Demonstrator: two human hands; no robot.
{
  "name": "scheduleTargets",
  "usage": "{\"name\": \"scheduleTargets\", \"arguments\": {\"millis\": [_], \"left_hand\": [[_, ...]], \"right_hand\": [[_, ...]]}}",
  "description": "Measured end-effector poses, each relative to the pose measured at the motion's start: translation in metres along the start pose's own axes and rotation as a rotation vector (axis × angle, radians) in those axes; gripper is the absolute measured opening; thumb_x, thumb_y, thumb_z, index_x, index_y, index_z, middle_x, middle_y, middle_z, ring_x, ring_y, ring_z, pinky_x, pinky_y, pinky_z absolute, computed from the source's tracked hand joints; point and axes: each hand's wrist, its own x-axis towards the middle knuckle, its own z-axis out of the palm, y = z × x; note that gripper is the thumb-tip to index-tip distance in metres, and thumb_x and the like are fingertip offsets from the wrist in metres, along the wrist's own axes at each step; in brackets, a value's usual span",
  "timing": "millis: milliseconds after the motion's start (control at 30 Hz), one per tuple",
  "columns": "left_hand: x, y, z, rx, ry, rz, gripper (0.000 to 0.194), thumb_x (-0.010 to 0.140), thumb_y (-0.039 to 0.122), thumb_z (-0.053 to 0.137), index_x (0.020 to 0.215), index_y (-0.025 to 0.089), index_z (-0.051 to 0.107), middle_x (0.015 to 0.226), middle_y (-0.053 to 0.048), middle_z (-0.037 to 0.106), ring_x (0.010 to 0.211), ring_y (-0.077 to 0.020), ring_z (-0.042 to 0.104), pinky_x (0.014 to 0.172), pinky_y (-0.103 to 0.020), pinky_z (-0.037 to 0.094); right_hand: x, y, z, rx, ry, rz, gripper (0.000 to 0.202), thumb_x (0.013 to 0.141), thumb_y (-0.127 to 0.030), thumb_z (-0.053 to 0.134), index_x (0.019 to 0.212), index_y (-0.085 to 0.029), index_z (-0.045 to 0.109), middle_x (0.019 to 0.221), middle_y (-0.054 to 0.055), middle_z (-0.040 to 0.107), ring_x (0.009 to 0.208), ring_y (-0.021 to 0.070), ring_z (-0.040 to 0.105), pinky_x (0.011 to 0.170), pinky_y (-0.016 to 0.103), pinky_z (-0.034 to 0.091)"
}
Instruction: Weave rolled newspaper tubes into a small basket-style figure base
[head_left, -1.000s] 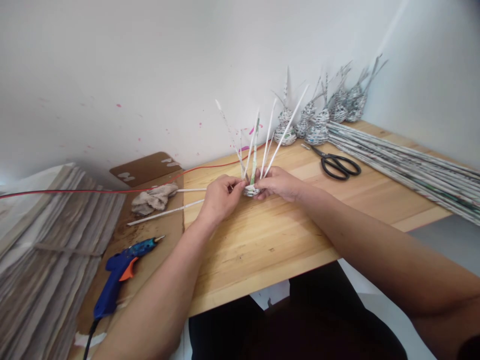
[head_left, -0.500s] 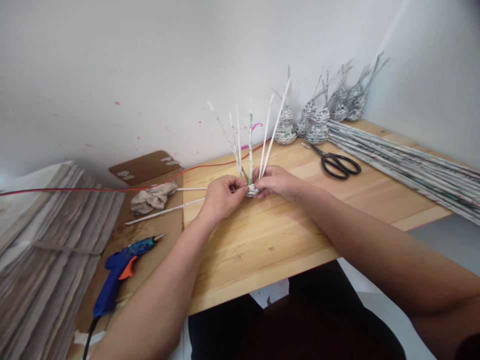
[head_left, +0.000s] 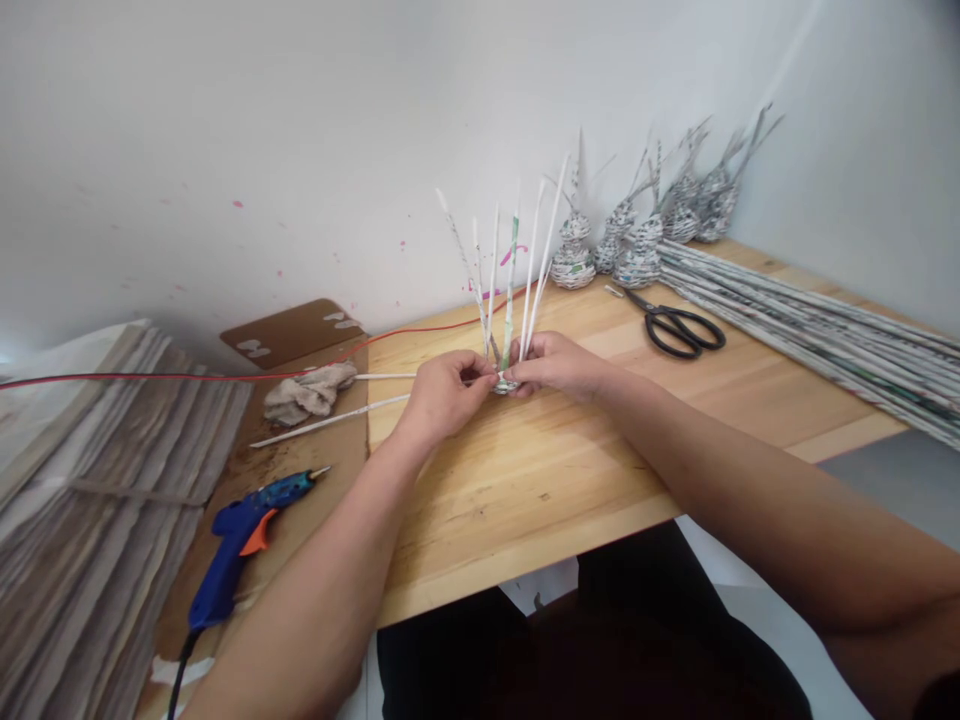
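Between my hands, low over the wooden table, is a small woven paper base (head_left: 504,385) made of rolled newspaper. Several thin paper tubes (head_left: 509,290) stand up from it in a loose fan, one of them tinted green. My left hand (head_left: 450,390) pinches the base's left side with thumb and fingers. On the right side, my right hand (head_left: 551,362) grips the base, its thumb in front and its fingertips partly hidden behind the tubes. Two more paper tubes (head_left: 337,420) stretch out leftward from under my left hand.
Left of my arm lie a blue glue gun (head_left: 240,540), a crumpled rag (head_left: 309,395) and a tied paper stack (head_left: 97,510). Black scissors (head_left: 682,330), long paper tubes (head_left: 810,330) and several woven gourd shapes (head_left: 574,255) are at the right. A red cord (head_left: 420,328) runs behind my hands.
The upright tubes have swung a little, most leaning further right at the top, as the base turns slightly in my fingers. My right thumb has shifted a little left over the base.
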Motion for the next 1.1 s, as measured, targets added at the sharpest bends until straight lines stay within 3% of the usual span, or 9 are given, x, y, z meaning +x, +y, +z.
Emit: {"name": "scheduleTargets", "arguments": {"millis": [467, 967, 1100], "left_hand": [[0.000, 0.003, 0.000, 0.040, -0.001, -0.024, 0.009, 0.074, 0.023, 0.063, 0.074, 0.017, 0.071, 0.073, -0.001, 0.072, 0.067, -0.0153, 0.062, 0.061, -0.025, 0.044], [0.000, -0.008, 0.004, 0.107, -0.012, 0.111, 0.009, 0.079, 0.019, 0.058, 0.076, 0.018, 0.066, 0.077, -0.001, 0.070, 0.070, -0.0155, 0.061, 0.066, -0.028, 0.044], [-0.001, -0.012, 0.004, 0.153, 0.016, 0.166, 0.011, 0.081, 0.017, 0.055, 0.080, 0.019, 0.066, 0.083, -0.002, 0.070, 0.076, -0.0171, 0.061, 0.071, -0.029, 0.045]], "right_hand": [[0.003, 0.001, -0.006, -0.152, -0.075, -0.055, 0.011, 0.065, -0.017, 0.075, 0.073, -0.013, 0.068, 0.065, 0.001, 0.068, 0.058, 0.0100, 0.062, 0.056, 0.020, 0.051], [0.001, 0.002, -0.007, -0.157, -0.145, -0.117, 0.013, 0.066, -0.019, 0.076, 0.077, -0.014, 0.072, 0.071, 0.002, 0.071, 0.062, 0.0106, 0.064, 0.061, 0.021, 0.055], [0.000, 0.001, -0.004, -0.102, -0.099, -0.090, 0.012, 0.065, -0.016, 0.076, 0.075, -0.012, 0.070, 0.070, 0.003, 0.071, 0.061, 0.0113, 0.064, 0.059, 0.021, 0.055]]}}
